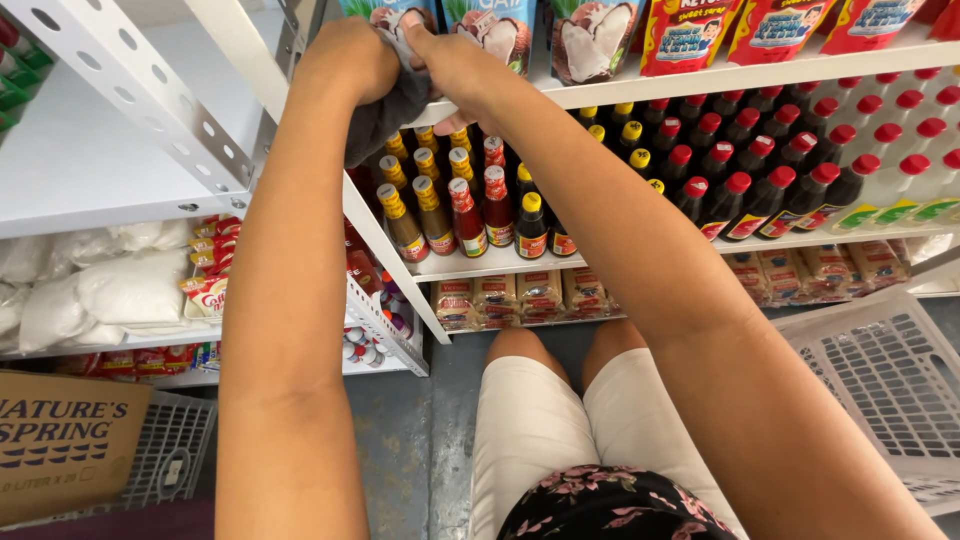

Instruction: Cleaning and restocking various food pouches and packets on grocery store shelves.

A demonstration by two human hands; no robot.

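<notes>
the person crouches before a white metal shelving unit (700,88), both arms raised to its upper shelf edge. the left hand (345,60) is closed into a fist around a dark grey cloth (385,115), which hangs bunched against the front lip of that shelf at its left end. the right hand (455,55) is curled over the top of the same cloth, fingers closed on it and pressing toward the shelf edge. both hands therefore grip the cloth; neither is open.

just below the cloth stand brown glass sauce bottles with yellow and red caps (450,205), packed close in rows. to their right are dark bottles with red caps (760,170). above the shelf edge stand coconut-printed pouches (590,35) and red sachets (770,25). a white plastic basket (890,380) sits on the floor at the right, a brown cardboard box (65,440) at the lower left.

judged from this grip, the wiping is best done with the cloth flattened against the lip, one hand pressing, the other steadying. keep the hanging tail clear of the yellow caps beneath, since a snag could tip a bottle. work along the edge in short strokes.
</notes>
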